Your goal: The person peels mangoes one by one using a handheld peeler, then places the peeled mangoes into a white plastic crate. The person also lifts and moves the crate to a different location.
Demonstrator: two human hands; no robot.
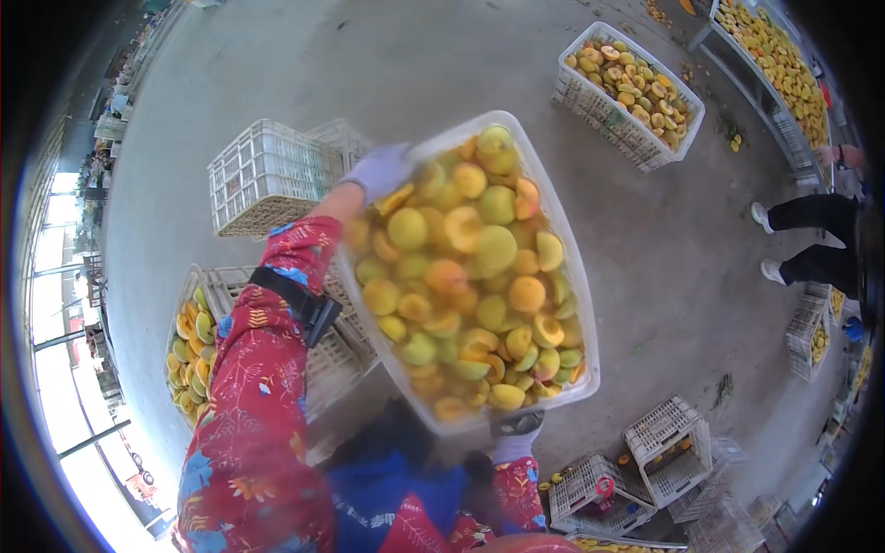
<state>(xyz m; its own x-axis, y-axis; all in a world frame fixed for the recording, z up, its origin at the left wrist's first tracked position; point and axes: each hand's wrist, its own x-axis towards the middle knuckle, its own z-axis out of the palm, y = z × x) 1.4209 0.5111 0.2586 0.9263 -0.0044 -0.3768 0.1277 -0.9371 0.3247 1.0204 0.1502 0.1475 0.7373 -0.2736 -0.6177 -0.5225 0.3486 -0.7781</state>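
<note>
A white plastic crate (591, 332) full of halved, yellow-green and orange stone fruit (477, 276), apricots or peaches, is held up in front of me, slightly blurred. My left hand (379, 173), in a pale lilac glove, grips its upper left rim. At the lower rim is my right hand (517, 432), also gloved, its fingers partly hidden by the crate. Below and left of the held crate, another crate of fruit halves (190, 359) stands beside pale crates (332, 366), partly covered by my left arm.
Upright pale crates (263, 176) stand left. A fruit-filled crate (632, 97) is on the floor at upper right, near a long metal table (760, 97) heaped with fruit. A person (816, 221) stands at far right. Several tipped crates (667, 449) lie at lower right.
</note>
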